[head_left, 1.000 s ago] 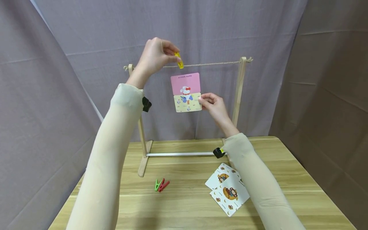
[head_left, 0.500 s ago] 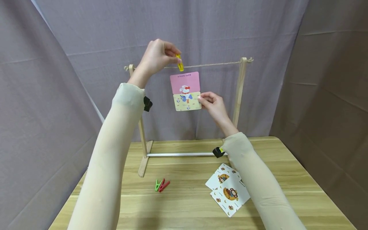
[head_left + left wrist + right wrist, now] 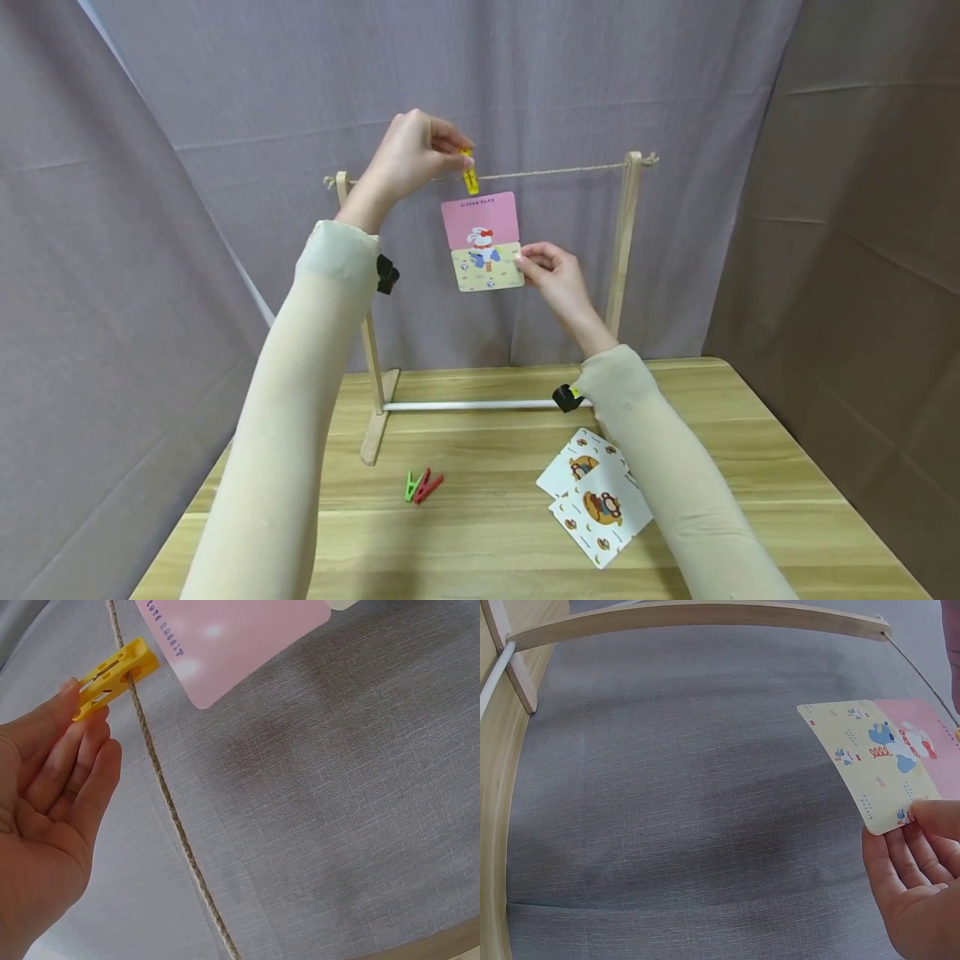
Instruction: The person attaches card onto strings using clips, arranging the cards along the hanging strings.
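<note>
My left hand (image 3: 422, 157) pinches a yellow clothespin (image 3: 470, 172) by its upper end, and the clothespin straddles the twine line (image 3: 166, 795). Just below it, a pink and yellow card (image 3: 483, 225) with a rabbit picture hangs from the fingers of my right hand (image 3: 557, 279), which pinches its right edge. In the left wrist view, a small gap separates the clothespin's tip from the pink edge of the card. The right wrist view has the yellow half of the card between thumb and fingers of that hand.
A wooden frame (image 3: 621, 242) carries the twine and has a white bar (image 3: 472, 405) low between its feet. On the table (image 3: 480, 533) lie a green clothespin (image 3: 411, 486), a red clothespin (image 3: 429, 486) and white monkey-print cards (image 3: 602, 506) near the right forearm. Grey curtain stands behind.
My left hand has come down slightly with the yellow clothespin, whose tip is now nearer the card's top edge. The card has shifted a little to the left.
</note>
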A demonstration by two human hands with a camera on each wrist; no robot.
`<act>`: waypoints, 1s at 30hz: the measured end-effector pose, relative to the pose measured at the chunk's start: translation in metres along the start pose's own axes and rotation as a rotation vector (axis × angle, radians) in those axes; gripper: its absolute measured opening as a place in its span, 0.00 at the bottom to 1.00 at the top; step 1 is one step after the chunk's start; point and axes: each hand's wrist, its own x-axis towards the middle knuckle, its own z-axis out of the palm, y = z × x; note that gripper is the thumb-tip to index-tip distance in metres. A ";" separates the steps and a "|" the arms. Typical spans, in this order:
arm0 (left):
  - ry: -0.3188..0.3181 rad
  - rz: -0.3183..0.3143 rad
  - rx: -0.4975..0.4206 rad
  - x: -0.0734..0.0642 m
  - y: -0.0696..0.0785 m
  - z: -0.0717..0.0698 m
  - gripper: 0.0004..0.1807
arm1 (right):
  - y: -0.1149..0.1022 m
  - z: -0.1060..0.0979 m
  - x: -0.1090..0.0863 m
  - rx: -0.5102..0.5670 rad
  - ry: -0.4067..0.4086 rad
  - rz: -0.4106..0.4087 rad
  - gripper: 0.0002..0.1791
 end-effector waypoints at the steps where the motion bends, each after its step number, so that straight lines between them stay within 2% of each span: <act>1: -0.005 0.000 -0.002 0.000 0.000 0.000 0.16 | 0.000 0.000 0.000 0.002 0.002 0.000 0.14; 14: -0.045 -0.007 -0.005 0.006 0.000 0.004 0.16 | 0.001 0.004 0.006 0.031 0.036 0.002 0.16; 30: -0.051 -0.015 -0.018 0.008 0.000 0.010 0.17 | 0.002 0.006 0.007 0.033 0.060 -0.017 0.13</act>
